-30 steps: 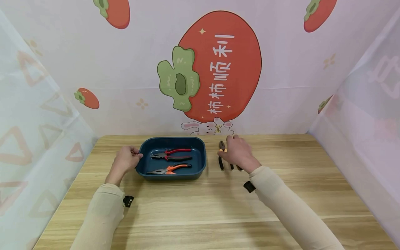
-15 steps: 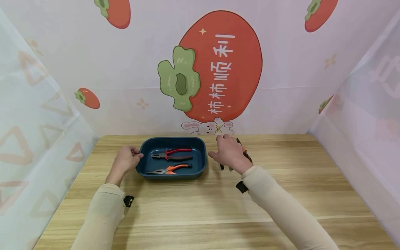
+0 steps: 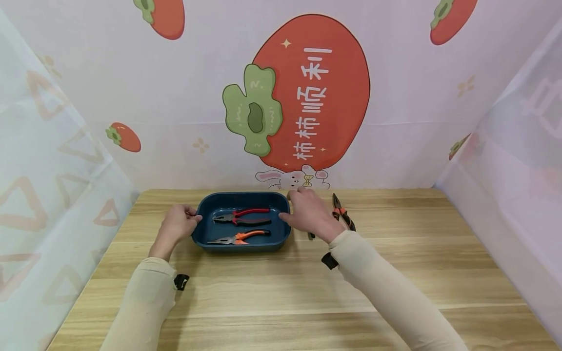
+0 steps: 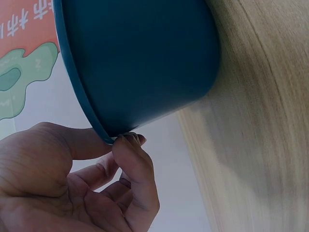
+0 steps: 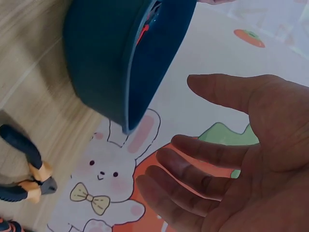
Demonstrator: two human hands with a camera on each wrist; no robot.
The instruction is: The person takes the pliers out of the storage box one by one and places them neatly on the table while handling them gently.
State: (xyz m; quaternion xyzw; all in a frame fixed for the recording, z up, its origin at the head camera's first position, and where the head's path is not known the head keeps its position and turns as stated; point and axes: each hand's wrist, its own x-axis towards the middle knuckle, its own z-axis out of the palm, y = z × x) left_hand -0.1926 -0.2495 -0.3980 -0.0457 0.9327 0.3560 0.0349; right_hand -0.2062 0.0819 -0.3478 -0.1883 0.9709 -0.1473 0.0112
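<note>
Lying beside the tray point(image 3: 241, 247) are cutters point(image 5: 41, 170) and pliers point(image 3: 344, 213); persimmon-print backdrop point(image 3: 281, 97) behind.

Brightly lit in the head view; dimmer in both wrist views, softly shadowed across the tabletop point(image 4: 241, 159) near four o'clock in the left.

From the head, we look forward and down over the table point(image 3: 263, 302) from well back. Our wrist cameras, turned sideways, look close past the left hand point(image 3: 175, 225) and right hand point(image 3: 311, 213) toward the printed backdrop point(image 3: 175, 97); all three views share it and the blue tray point(image 3: 241, 248).
</note>
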